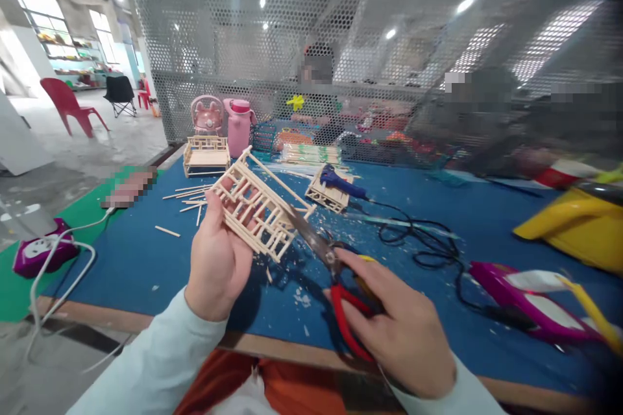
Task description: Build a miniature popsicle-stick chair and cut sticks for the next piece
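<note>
My left hand [219, 256] is closed around a small stick-built frame [257, 211] with many short crosspieces, tilted above the blue table. In my right hand [394, 318] is a pair of red-handled scissors [316, 240]. Their blades reach up to the right end of the frame; I cannot tell whether they touch it. Behind the frame, a blue hot glue gun [335, 180] rests on another small stick model [327, 194]. A finished-looking miniature stick bench [207, 157] stands at the back left, with loose wooden sticks [189, 193] in front of it.
A pink bottle [239, 130] and bundled sticks [311, 154] stand by the perforated metal screen [272, 32]. Black cord [418, 240] runs to a purple power strip [530, 301] on the right. Another purple strip [43, 248] with white cable lies left. A person [318, 100] sits beyond the screen.
</note>
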Demonstrator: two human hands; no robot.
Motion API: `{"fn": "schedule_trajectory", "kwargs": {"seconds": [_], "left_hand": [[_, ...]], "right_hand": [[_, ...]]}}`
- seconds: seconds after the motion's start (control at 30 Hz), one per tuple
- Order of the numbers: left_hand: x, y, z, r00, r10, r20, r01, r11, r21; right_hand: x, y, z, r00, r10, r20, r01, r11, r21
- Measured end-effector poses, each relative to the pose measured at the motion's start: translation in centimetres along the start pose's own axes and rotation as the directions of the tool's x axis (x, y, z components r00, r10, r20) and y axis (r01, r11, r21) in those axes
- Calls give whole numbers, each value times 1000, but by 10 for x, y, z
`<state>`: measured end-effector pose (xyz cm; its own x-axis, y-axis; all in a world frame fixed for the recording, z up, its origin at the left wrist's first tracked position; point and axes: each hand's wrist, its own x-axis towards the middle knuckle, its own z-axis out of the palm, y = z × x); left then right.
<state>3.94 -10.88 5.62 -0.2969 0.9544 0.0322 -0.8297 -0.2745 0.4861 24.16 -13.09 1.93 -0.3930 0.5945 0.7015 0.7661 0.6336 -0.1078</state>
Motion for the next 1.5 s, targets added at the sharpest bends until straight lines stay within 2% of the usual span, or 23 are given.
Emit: {"fn": "schedule_trajectory", "kwargs": {"seconds": [0.13, 0.47, 0.7, 0.9, 1.1, 1.27, 1.5], "left_hand": [[-1, -1, -5, 999, 36, 8, -36, 999, 0], [-8, -6, -4, 1000, 12, 12, -12, 1000, 15], [-8, -5, -3, 1000, 3, 25, -3, 1000, 2], [-10, -4, 1, 997, -66, -35, 66, 998, -15], [-12, -7, 1, 988, -133, -80, 132, 991, -22], [-14, -8, -3, 991, -130, -11, 130, 991, 8], [-23, -9, 0, 995, -99, 23, 99, 995, 10]], "right_hand": [[-4, -6, 7, 1000, -9, -9, 9, 1000, -26], [-8, -6, 3, 996, -88, -9, 87, 991, -104], [-13, -2, 4, 996, -83, -39, 83, 996, 12], [-10, -3, -1, 999, 21, -38, -20, 1000, 19], [-7, -4, 4, 999, -31, -24, 30, 999, -26], [-4, -4, 8, 997, -73, -16, 71, 994, -77], [-1, -10, 6, 997, -77, -14, 76, 996, -47]]}}
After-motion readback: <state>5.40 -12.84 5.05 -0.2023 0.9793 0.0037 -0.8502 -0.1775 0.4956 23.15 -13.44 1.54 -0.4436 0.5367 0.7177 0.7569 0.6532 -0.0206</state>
